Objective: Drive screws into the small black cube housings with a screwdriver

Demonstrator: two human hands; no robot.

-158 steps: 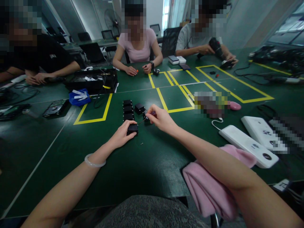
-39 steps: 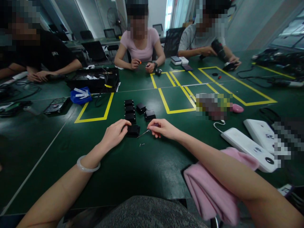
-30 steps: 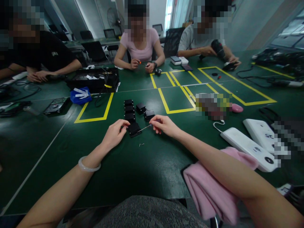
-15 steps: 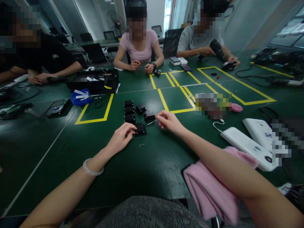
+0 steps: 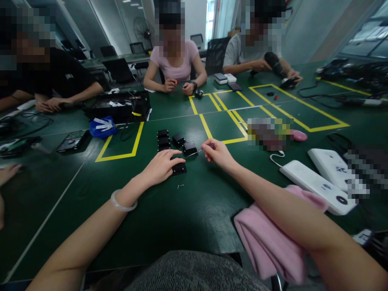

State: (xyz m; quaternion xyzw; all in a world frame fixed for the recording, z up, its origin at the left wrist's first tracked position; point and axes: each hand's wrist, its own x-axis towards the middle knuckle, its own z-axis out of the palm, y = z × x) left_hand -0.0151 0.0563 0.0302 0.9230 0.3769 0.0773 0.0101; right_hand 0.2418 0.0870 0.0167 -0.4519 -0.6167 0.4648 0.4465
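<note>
A slim screwdriver [image 5: 194, 153] with a thin metal shaft is in my right hand [image 5: 216, 152], fingers closed round its handle. The shaft points left toward my left hand [image 5: 162, 166]. My left hand hovers over a black block on a flat base [image 5: 179, 169], partly hiding it. Its thumb and forefinger are apart near the screwdriver tip; anything tiny at the tip is too small to tell. Behind stand a row of similar black blocks [image 5: 163, 139], another block [image 5: 178, 140], and one on a base [image 5: 190, 148]. Small screws [image 5: 180, 186] lie in front.
Yellow tape [image 5: 117, 157] marks the green table. A blue pouch [image 5: 103, 127] and a black tray [image 5: 118, 106] stand at left. White devices [image 5: 318, 186] and a pink cloth [image 5: 269, 238] lie at right. Co-workers sit opposite; another person's hand [image 5: 9, 173] shows at the left edge.
My left hand has moved right, over the front block toward the screwdriver tip. My right hand still holds the screwdriver. Another person's hand has come in at the left edge.
</note>
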